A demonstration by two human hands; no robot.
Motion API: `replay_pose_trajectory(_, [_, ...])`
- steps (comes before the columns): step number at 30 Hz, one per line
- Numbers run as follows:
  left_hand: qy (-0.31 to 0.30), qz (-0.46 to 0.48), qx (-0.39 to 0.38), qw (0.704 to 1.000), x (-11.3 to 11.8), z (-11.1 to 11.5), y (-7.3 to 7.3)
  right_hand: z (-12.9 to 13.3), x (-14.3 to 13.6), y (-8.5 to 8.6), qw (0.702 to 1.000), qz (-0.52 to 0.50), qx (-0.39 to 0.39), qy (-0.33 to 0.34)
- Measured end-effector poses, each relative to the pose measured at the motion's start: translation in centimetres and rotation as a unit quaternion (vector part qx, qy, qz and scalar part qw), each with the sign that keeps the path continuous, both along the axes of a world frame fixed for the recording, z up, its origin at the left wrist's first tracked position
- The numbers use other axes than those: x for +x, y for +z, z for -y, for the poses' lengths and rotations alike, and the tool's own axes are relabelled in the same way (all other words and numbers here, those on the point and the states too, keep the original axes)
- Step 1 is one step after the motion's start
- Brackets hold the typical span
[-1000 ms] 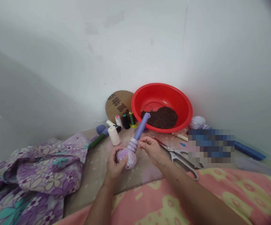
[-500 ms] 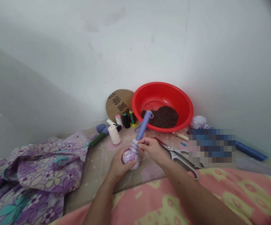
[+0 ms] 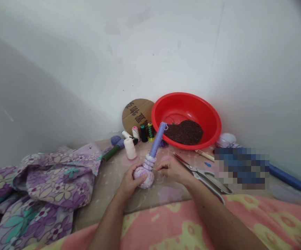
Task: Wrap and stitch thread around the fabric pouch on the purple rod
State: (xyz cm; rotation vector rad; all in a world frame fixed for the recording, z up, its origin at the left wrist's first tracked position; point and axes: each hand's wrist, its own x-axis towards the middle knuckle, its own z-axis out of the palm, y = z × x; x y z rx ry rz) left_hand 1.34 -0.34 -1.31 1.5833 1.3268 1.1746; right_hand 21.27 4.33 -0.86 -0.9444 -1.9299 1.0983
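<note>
My left hand (image 3: 131,180) is wrapped round a ball of purple floral cloth (image 3: 144,177) at the lower end of a purple-wrapped stick (image 3: 156,140). The stick tilts up and to the right, with a small loop of cord at its top. Turns of purple cord (image 3: 149,162) bind the gathered cloth at the neck, just above the ball. My right hand (image 3: 172,170) is closed in a pinch just right of the neck. A thin strand seems to run from the binding to its fingertips.
Behind stands a red basin (image 3: 213,123) with dark grains, beside a cardboard disc (image 3: 133,119). A white thread cone (image 3: 130,148) and several spools stand left of the stick. Scissors (image 3: 208,177) lie on the right, floral cloth (image 3: 59,184) on the left, a pink-yellow blanket (image 3: 150,229) in front.
My right hand has moved from against the cord-wrapped neck to a little right of and below it. The left hand still holds the ball. The view has shifted slightly.
</note>
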Motion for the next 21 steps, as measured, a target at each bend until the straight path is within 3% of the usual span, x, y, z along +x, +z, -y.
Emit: replay_pose_trajectory(21, [-0.017, 0.060, -0.022, 0.998, -0.36, -0.13, 0.17, -0.24, 0.13, -0.77, 1.000, 0.019, 0.020, 0.012])
